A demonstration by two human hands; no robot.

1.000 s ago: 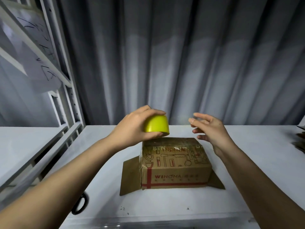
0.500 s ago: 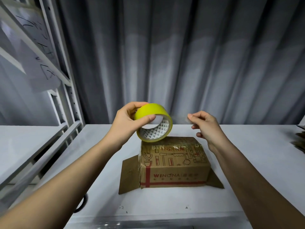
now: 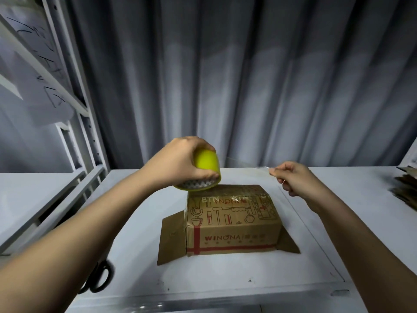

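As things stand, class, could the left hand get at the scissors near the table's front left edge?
Probably not at once: the left hand grips the tape roll, though the scissors lie close beside its forearm, with nothing on them.

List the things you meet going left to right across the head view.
Black-handled scissors → yellow roll of tape gripped by the left hand → right hand pinching the free tape end → stack of flattened brown cardboard.
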